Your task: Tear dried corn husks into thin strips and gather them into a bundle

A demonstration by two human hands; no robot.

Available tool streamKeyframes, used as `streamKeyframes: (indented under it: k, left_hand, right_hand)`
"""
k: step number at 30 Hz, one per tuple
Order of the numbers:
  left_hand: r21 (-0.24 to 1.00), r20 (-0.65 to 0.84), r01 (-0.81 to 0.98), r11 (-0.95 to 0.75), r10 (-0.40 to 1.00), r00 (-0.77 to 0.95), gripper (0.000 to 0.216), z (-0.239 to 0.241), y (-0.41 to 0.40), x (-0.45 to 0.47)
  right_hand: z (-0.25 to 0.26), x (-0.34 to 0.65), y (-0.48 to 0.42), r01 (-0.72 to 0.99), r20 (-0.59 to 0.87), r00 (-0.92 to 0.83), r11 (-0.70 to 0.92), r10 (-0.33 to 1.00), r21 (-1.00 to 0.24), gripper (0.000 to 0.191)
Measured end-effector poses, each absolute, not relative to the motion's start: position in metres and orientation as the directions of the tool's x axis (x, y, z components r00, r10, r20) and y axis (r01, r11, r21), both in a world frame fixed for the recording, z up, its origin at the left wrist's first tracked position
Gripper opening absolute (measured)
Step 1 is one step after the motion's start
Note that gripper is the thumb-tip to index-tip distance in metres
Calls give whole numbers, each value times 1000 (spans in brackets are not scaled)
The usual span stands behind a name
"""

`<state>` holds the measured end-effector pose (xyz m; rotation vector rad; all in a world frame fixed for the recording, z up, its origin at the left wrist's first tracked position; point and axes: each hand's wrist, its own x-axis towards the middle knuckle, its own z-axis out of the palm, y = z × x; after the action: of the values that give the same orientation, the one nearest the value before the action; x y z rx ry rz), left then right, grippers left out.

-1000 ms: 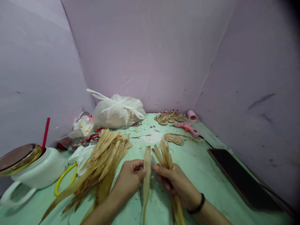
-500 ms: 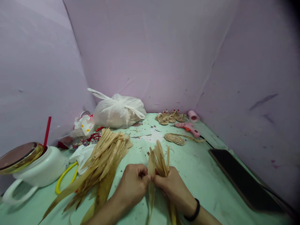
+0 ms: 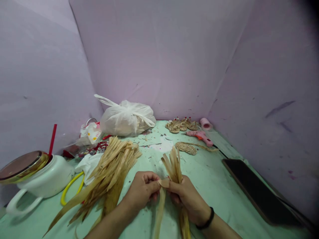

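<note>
My right hand (image 3: 187, 196) is closed around a small bundle of dried husk strips (image 3: 174, 166), whose ends stick up past the thumb and hang below the palm. One pale husk strip (image 3: 160, 212) is bent over at its top between my two hands and dangles downward. With thumb and fingers pinched, my left hand (image 3: 144, 191) grips the folded end of that strip. To the left lies a larger pile of dried husk strips (image 3: 112, 169). Beyond the hands rests a coiled braided piece (image 3: 186, 148) with a loose tail.
At the back are a tied white plastic bag (image 3: 127, 119), several braided pieces (image 3: 180, 125), a pink glue gun (image 3: 201, 136) and a pink roll (image 3: 205, 123). A black phone (image 3: 259, 191) lies right. A white mug (image 3: 47, 177) and a yellow ring (image 3: 68, 191) stand left.
The pale strip, upright before, is now folded over at its top between my hands. My left hand has shifted slightly, and the bundle in my right hand leans a little differently.
</note>
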<state>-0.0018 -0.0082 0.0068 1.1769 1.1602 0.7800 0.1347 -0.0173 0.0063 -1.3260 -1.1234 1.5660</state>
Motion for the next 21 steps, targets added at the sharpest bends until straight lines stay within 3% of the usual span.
streamKeyframes:
  k: [5, 9, 16, 19, 21]
  left_hand:
    - [949, -286, -56, 310, 922, 262, 22, 8, -4, -7]
    - [898, -242, -297, 326, 927, 287, 14, 26, -5, -18]
    - [641, 8, -690, 336, 896, 443, 12, 54, -7, -46]
    - [525, 38, -781, 338, 908, 418, 23, 53, -11, -49]
    - [516, 40, -807, 287, 933, 357, 30, 47, -11, -52]
  right_hand:
    - [9, 142, -12, -11, -330, -121, -334, 936, -942, 19]
    - [11, 150, -7, -52, -377, -4, -377, 926, -925, 21]
    - [14, 172, 5, -118, -347, 90, -336, 934, -935, 12]
    - [15, 176, 7, -125, -320, 84, -308, 944, -943, 8]
    - [15, 177, 7, -114, -303, 75, -294, 950, -949, 8]
